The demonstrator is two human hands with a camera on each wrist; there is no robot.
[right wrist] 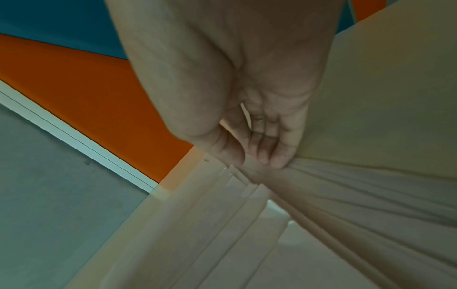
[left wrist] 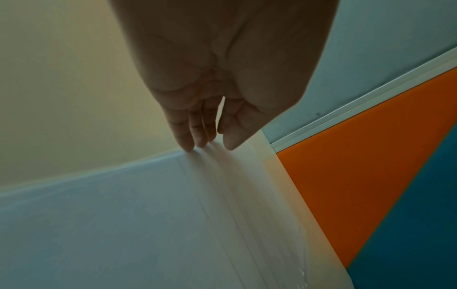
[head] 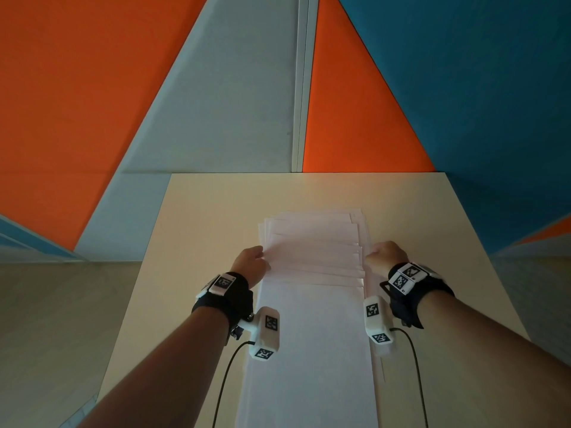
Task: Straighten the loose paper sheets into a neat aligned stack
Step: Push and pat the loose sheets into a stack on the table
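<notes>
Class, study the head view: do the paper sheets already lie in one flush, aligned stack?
No: the paper sheets are fanned out, their far edges stepped one behind another.

Left hand [head: 251,263] presses straight fingertips [left wrist: 187,145] to one edge of the paper sheets [head: 312,242]; right hand [head: 384,254] pinches the opposite edge.

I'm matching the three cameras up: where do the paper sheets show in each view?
Head: paper sheets run down the middle of the table, between left hand and right hand.
Left wrist: they fill the lower left, below the fingertips.
Right wrist: they fan across the lower right from the fingertips.
Shared landmark: the orange wall panel.
</notes>
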